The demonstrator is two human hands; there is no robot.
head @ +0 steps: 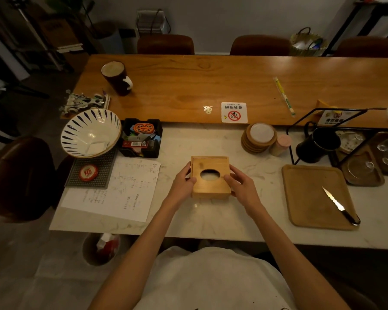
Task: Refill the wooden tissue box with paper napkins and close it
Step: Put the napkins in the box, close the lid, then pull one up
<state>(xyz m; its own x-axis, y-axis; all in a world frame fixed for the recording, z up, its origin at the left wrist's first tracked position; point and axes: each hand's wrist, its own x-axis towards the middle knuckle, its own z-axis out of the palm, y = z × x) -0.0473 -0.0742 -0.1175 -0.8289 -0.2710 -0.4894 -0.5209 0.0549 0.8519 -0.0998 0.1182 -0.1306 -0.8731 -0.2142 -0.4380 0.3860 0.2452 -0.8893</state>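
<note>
Fingers (189,179) of the left hand (181,184) wrap the near-left side of the wooden tissue box (210,176), thumb on the lid, while the right hand (241,185) clasps the opposite side in the same way; both hands grip the box, which sits flat on the pale marble surface (211,220) directly in front of the person; its lid (213,186), with an oval opening (210,174), lies on top, and something pale shows through the opening, though whether that is napkins cannot be told; no loose stack of napkins is clearly in view, so judging from this, either the box is already filled and being pressed shut, or the refill has yet to start; a handwritten sheet of paper (121,189) lies just beside the box on the left, a wooden tray (311,193) carrying a serrated knife (339,205) on the right, well apart; a striped bowl (90,133), a black organiser of small items (140,137) and a stack of coasters (258,137) stand farther back; nothing crowds the box, and the blade lies clear of the right hand.
</note>
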